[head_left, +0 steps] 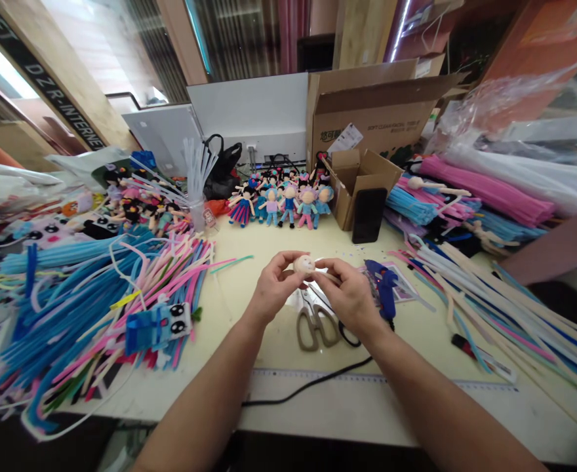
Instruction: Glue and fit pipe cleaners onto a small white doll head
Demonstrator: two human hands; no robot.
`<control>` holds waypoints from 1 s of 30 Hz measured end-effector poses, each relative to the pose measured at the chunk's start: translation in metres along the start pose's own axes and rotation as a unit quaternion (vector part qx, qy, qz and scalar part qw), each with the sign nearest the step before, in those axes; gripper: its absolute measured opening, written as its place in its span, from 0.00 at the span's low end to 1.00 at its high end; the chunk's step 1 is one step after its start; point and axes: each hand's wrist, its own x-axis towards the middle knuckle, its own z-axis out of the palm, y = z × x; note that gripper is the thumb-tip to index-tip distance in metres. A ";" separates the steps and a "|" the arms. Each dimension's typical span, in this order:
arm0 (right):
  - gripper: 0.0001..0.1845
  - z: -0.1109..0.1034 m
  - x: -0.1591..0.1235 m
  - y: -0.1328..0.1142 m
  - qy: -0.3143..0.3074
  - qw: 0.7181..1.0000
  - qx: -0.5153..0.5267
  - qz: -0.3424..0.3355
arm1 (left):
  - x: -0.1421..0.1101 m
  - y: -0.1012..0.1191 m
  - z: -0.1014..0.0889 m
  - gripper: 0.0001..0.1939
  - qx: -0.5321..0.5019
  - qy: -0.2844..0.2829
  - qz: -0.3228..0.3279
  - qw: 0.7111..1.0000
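My left hand [275, 287] and my right hand [350, 295] meet above the middle of the pale yellow table [249, 308]. Between their fingertips they pinch a small beige doll head [304, 264] with a face drawn on it. Both hands are closed round it, left from the side, right from the right and below. Directly under my hands lies a pair of scissors [315, 321] with grey handles. A blue glue gun [385, 292] rests just right of my right hand, its black cord [308, 387] running across the table's front.
Heaps of blue, pink and white pipe cleaners [72, 308] cover the left; more pipe cleaners [490, 308] fan out at the right. A row of small finished dolls [283, 203] stands at the back. Behind are cardboard boxes [367, 111] and a black phone [368, 215] leaning upright.
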 end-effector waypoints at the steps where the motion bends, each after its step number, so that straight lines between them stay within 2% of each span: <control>1: 0.12 0.000 0.000 0.000 -0.001 1.000 -0.003 -0.001 | 0.000 -0.001 0.000 0.18 0.004 0.007 0.001 1.000; 7: 0.12 0.003 -0.001 0.001 0.005 1.000 -0.021 -0.009 | 0.001 -0.002 0.001 0.17 0.014 0.027 0.005 1.000; 16: 0.12 0.003 -0.004 -0.004 -0.023 1.000 0.006 -0.016 | 0.000 -0.003 0.001 0.14 0.020 0.054 0.015 0.998; 21: 0.12 -0.002 -0.004 -0.008 -0.048 0.998 -0.039 -0.030 | 0.001 0.000 0.000 0.13 0.012 0.060 0.009 0.998; 25: 0.09 -0.010 -0.001 -0.009 -0.035 0.997 -0.061 -0.024 | 0.002 0.002 -0.004 0.14 0.004 0.060 0.000 0.998; 30: 0.05 -0.018 0.002 -0.008 -0.034 0.995 -0.077 -0.052 | 0.002 0.006 -0.007 0.14 0.003 0.047 -0.007 0.999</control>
